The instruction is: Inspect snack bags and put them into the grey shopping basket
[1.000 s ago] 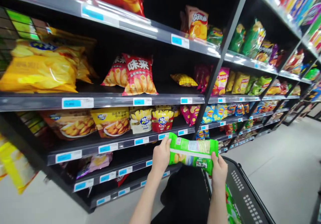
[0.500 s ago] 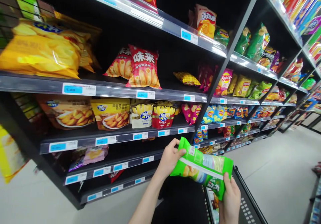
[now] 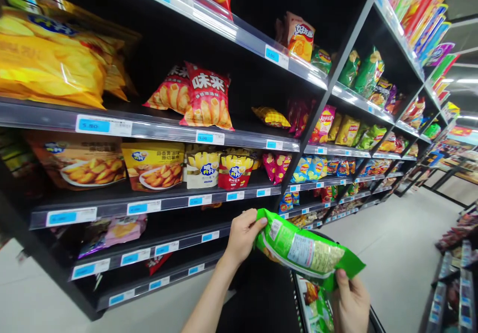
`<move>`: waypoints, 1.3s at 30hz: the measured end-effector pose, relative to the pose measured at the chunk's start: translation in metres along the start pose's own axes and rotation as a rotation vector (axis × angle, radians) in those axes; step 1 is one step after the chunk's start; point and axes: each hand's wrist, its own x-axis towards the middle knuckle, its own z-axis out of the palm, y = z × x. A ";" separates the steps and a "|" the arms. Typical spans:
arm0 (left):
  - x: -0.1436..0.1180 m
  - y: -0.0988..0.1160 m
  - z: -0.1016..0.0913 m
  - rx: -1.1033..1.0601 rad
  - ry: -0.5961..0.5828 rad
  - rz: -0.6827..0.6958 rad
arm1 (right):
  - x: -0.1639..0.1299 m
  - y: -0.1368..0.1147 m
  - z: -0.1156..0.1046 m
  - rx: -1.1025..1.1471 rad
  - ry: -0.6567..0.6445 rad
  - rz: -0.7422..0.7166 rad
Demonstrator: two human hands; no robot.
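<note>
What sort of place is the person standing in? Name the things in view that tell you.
Most likely a supermarket snack aisle. Long black shelves carry rows of crisp packets with blue price labels along their edges, and both hands hold a green snack bag above a shopping basket.

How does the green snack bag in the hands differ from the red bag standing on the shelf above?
The green snack bag is held at both ends, left hand and right hand, lying sideways and tilted; the red bag stands upright on the shelf, untouched. The green bag shows its back, with a white printed panel; the red bag shows its front, with large white characters and pictured snacks. Both are sealed, puffy foil snack packs.
</note>
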 end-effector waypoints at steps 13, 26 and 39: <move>0.005 -0.008 0.004 -0.710 -0.157 -0.373 | 0.004 -0.017 -0.003 -0.256 -0.039 0.128; 0.004 -0.001 0.011 -0.983 -0.272 -0.585 | -0.001 -0.022 0.021 0.316 0.171 0.329; 0.006 0.007 0.017 -0.525 -0.232 -0.415 | 0.001 -0.014 0.017 0.265 0.154 0.216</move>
